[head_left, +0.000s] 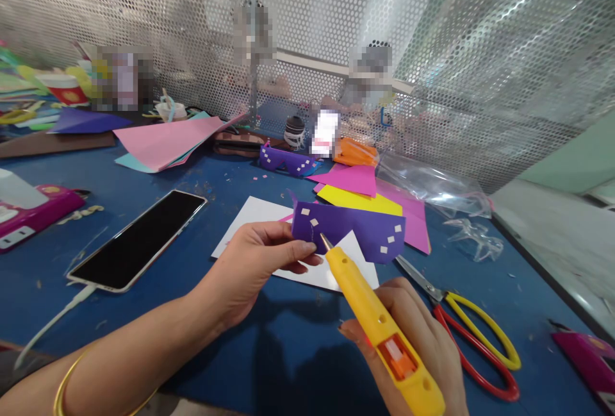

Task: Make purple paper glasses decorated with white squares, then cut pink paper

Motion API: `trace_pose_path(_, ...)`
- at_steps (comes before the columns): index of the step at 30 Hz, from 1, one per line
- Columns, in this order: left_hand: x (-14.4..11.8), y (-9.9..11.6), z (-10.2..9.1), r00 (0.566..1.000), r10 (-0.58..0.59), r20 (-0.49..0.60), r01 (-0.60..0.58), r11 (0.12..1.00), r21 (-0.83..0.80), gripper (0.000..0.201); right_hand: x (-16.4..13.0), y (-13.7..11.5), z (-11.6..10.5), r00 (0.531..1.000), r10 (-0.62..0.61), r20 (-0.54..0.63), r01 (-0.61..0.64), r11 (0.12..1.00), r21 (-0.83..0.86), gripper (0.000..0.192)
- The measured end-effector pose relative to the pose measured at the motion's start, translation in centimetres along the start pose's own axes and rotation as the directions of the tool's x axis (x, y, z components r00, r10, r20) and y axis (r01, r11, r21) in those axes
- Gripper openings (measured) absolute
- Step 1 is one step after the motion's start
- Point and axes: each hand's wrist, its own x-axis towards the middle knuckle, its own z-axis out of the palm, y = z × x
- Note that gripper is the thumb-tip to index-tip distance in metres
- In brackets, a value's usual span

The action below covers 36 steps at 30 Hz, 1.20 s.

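Between the thumb and fingers of my left hand [262, 252] is the left end of a purple paper mask [353, 224], shaped like glasses and dotted with small white squares near both ends. My right hand [413, 332] is wrapped round a yellow hot glue gun [358, 294] with an orange part showing in its side. Its metal nozzle points at the mask, close to my left fingertips; I cannot tell whether it touches. A thin pale strand shows on the mask near the nozzle. Beneath the mask lies a white sheet of paper [250, 224].
Scissors [437, 294] with red and yellow handles lie right of my right hand. A phone [144, 236] on a cable is at left. Behind are a second purple mask [288, 161], pink paper [168, 140], yellow paper [360, 198] and clear plastic [432, 182] before a perforated metal screen [307, 18].
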Motion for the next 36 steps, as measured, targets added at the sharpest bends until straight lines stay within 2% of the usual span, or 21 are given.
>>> trace_pose_path(5, -0.03, 0.01, 0.0, 1.0, -0.003, -0.001, 0.003, 1.0, -0.002, 0.006, 0.07, -0.3, 0.0, 1.0, 0.03, -0.006, -0.03, 1.0, -0.001, 0.034)
trace_pose_path(19, 0.03, -0.14, -0.05, 1.0, 0.004, -0.002, -0.004, 1.0, -0.005, 0.007, 0.01, -0.09, -0.05, 1.0, 0.002, -0.002, -0.002, 1.0, -0.03, 0.034)
trace_pose_path(36, 0.1, -0.16, -0.09, 0.999, 0.031, -0.016, -0.032, 0.999, -0.026, 0.006, 0.05, 0.34, -0.2, 0.997, -0.078, 0.023, 0.079, 0.996, -0.039, 0.025)
